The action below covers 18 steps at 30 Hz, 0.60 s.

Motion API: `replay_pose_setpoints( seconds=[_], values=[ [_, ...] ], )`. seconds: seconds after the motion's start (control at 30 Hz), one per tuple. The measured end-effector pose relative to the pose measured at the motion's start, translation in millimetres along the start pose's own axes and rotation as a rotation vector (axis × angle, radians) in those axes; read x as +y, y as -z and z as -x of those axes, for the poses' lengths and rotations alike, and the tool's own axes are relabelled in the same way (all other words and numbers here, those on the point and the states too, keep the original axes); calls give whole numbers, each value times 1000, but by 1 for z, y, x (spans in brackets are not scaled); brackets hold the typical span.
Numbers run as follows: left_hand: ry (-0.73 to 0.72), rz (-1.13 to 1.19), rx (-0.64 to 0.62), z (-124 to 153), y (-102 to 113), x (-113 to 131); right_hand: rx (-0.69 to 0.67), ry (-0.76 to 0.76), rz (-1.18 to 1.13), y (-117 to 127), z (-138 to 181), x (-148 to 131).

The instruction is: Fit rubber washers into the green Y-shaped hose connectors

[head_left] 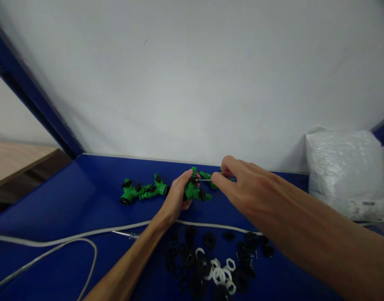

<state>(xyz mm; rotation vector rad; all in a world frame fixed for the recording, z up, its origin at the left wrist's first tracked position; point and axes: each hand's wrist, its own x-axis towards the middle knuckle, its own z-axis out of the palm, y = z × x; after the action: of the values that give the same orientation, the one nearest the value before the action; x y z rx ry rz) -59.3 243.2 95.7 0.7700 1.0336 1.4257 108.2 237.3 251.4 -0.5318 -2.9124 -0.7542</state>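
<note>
My left hand (176, 196) is closed around a green plastic hose splitter (194, 190) resting on the blue table (85, 188). My right hand (238, 184) reaches in from the right, fingers pinched on a thin metal tool (204, 180) whose tip touches the splitter's top. Another green part (206, 175) lies just behind, partly hidden by my right hand. To the left, two more green splitters (129, 193) (157, 188) lie side by side.
A heap of black and white rings and nuts (210, 263) lies near the front edge. A grey cable (69, 242) loops across the table beside a small screw (125, 234). A white plastic bag (345, 171) stands at the right against the wall.
</note>
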Motion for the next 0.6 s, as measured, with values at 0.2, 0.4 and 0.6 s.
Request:
replay_pose_setpoints(
  seconds=[0.2,0.4,0.6],
  values=[
    [-18,-41,12,0,2,-5,-67,6,72,-4,-4,1],
    [-48,-45,12,0,0,-4,-4,-68,-40,-5,-3,1],
    [-36,-34,15,1,0,-5,-13,7,99,-9,-7,2]
  ],
)
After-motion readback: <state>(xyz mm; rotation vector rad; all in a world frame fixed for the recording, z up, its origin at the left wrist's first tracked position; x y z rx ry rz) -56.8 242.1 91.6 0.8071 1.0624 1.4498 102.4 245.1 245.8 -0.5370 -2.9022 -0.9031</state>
